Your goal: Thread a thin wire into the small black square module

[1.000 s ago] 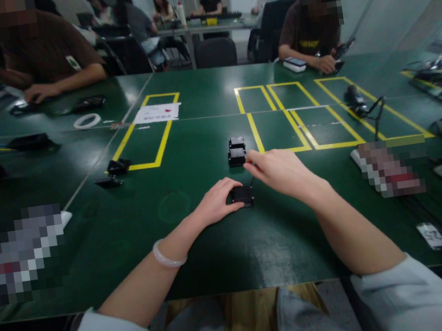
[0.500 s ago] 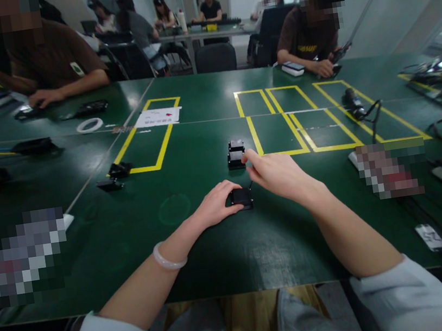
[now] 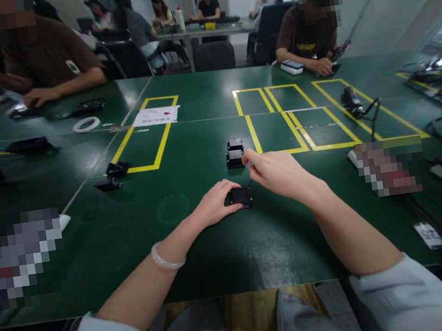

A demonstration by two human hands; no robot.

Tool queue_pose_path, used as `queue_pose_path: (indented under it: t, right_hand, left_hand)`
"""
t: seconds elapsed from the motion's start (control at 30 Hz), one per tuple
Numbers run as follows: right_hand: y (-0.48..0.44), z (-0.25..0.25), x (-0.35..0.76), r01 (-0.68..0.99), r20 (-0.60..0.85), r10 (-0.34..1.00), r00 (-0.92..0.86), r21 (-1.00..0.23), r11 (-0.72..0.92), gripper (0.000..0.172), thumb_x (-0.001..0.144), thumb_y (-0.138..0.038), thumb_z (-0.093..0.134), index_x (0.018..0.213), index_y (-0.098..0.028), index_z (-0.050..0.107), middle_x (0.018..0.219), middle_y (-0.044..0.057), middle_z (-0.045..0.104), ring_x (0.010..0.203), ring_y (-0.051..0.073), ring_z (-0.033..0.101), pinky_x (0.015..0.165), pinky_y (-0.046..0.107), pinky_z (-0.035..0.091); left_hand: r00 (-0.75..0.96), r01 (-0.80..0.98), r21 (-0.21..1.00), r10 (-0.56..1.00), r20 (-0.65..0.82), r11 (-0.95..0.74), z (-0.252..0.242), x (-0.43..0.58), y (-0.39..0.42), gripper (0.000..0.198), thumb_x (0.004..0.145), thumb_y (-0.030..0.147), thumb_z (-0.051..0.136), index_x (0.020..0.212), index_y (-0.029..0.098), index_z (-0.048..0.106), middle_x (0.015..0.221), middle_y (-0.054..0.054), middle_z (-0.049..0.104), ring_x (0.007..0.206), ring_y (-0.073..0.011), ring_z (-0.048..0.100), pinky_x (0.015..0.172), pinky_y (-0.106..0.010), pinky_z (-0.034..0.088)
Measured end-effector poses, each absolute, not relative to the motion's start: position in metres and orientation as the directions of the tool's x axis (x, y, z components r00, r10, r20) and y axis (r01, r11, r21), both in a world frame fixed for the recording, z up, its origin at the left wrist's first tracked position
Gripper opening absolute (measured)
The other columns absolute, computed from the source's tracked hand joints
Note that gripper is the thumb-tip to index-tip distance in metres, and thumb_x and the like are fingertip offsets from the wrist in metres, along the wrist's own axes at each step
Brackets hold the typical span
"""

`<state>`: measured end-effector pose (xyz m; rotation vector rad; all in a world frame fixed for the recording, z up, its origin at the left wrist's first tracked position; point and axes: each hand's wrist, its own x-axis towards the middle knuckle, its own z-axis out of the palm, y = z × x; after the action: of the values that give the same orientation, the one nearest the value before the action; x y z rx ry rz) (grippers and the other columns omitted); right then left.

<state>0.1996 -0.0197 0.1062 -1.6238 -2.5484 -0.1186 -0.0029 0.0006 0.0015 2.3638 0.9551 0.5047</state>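
Note:
On the green table, my left hand point(image 3: 220, 203) is closed around the left side of a small, square black box point(image 3: 241, 198), thumb at its near edge. My right hand point(image 3: 273, 169) is just beyond and to the right, its fingers pinched together. A thin dark rod point(image 3: 250, 183) runs down from the pinched fingers toward the box's far right corner; most of it is hidden in the hand. Past the held box, close to my right fingertips, two similar black boxes with grey tops stand in line, a nearer box point(image 3: 235, 156) and a farther box point(image 3: 235, 144).
Black parts point(image 3: 112, 175) lie to the left, by yellow tape outlines point(image 3: 158, 166). A paper sheet point(image 3: 157, 116) and a white tape roll point(image 3: 86, 124) are farther back. At right are a black device point(image 3: 353, 102) and cables point(image 3: 436, 102). Co-workers sit across the table.
The view has shifted very slightly. Both hands keep the same places at the black box, with no clear movement.

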Motion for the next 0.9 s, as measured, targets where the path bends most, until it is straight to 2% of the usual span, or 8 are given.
queue_pose_path:
  t: [0.17, 0.3, 0.47, 0.57, 0.67, 0.77, 0.9]
  right_hand:
    - [-0.0193, 0.1068, 0.1986, 0.914, 0.105, 0.908, -0.406, 0.052, 0.403, 0.032, 0.098, -0.037, 0.031, 0.104, -0.019, 0.057, 0.083, 0.006, 0.072, 0.069, 0.018, 0.064, 0.054, 0.027, 0.022]
    - [-0.0195, 0.1088, 0.1979, 0.914, 0.08, 0.912, -0.403, 0.076, 0.397, 0.034, 0.099, -0.033, 0.027, 0.106, -0.019, 0.056, 0.084, 0.007, 0.072, 0.069, 0.018, 0.065, 0.054, 0.028, 0.021]
    - [-0.0211, 0.1087, 0.1987, 0.906, 0.125, 0.898, -0.422, 0.026, 0.422, 0.027, 0.097, -0.027, 0.031, 0.109, -0.02, 0.054, 0.083, 0.005, 0.071, 0.067, 0.016, 0.064, 0.054, 0.027, 0.021]
    - [-0.021, 0.1082, 0.199, 0.902, 0.139, 0.893, -0.428, 0.009, 0.431, 0.027, 0.097, -0.031, 0.031, 0.108, -0.02, 0.054, 0.083, 0.005, 0.071, 0.067, 0.016, 0.063, 0.053, 0.027, 0.021]
    - [-0.0202, 0.1084, 0.199, 0.913, 0.103, 0.907, -0.407, 0.051, 0.404, 0.032, 0.098, -0.038, 0.03, 0.104, -0.019, 0.055, 0.081, 0.007, 0.071, 0.068, 0.018, 0.064, 0.053, 0.027, 0.019]
    - [-0.0206, 0.1091, 0.1995, 0.914, 0.1, 0.909, -0.405, 0.055, 0.402, 0.03, 0.098, -0.032, 0.029, 0.106, -0.019, 0.055, 0.082, 0.006, 0.071, 0.067, 0.018, 0.064, 0.053, 0.027, 0.019]
    - [-0.0222, 0.1102, 0.2001, 0.895, 0.132, 0.889, -0.439, -0.02, 0.445, 0.025, 0.095, -0.025, 0.033, 0.113, -0.02, 0.051, 0.089, 0.005, 0.071, 0.07, 0.016, 0.063, 0.055, 0.026, 0.023]
  left_hand:
    - [0.677, 0.527, 0.595, 0.723, 0.138, -0.607, 0.0019, -0.003, 0.0004, 0.034, 0.083, 0.038, 0.064, 0.112, 0.022, 0.057, 0.111, -0.007, 0.059, 0.104, -0.025, 0.056, 0.092, -0.039, 0.046]
    - [0.678, 0.535, 0.588, 0.724, 0.13, -0.607, 0.0028, -0.0027, 0.0003, 0.034, 0.084, 0.037, 0.065, 0.113, 0.022, 0.056, 0.112, -0.007, 0.059, 0.105, -0.0249, 0.056, 0.091, -0.039, 0.046]
    - [0.684, 0.534, 0.59, 0.719, 0.12, -0.606, 0.004, -0.0026, 0.0003, 0.034, 0.084, 0.036, 0.065, 0.113, 0.022, 0.056, 0.112, -0.007, 0.059, 0.104, -0.0249, 0.056, 0.09, -0.038, 0.047]
    - [0.685, 0.525, 0.593, 0.717, 0.131, -0.61, 0.0039, -0.0027, 0.0003, 0.034, 0.083, 0.035, 0.065, 0.113, 0.022, 0.056, 0.112, -0.007, 0.059, 0.104, -0.0253, 0.056, 0.09, -0.039, 0.046]
    - [0.686, 0.525, 0.587, 0.715, 0.136, -0.616, 0.0038, -0.0027, 0.0003, 0.035, 0.084, 0.036, 0.065, 0.114, 0.022, 0.056, 0.112, -0.007, 0.059, 0.104, -0.0252, 0.056, 0.091, -0.039, 0.046]
    - [0.686, 0.527, 0.586, 0.715, 0.134, -0.616, 0.0042, -0.0024, 0.0003, 0.034, 0.084, 0.037, 0.065, 0.114, 0.022, 0.056, 0.112, -0.007, 0.059, 0.105, -0.0253, 0.056, 0.091, -0.039, 0.046]
    - [0.687, 0.531, 0.58, 0.714, 0.133, -0.618, 0.004, -0.0019, 0.0007, 0.034, 0.083, 0.036, 0.065, 0.113, 0.021, 0.056, 0.111, -0.008, 0.059, 0.104, -0.0255, 0.056, 0.09, -0.039, 0.047]
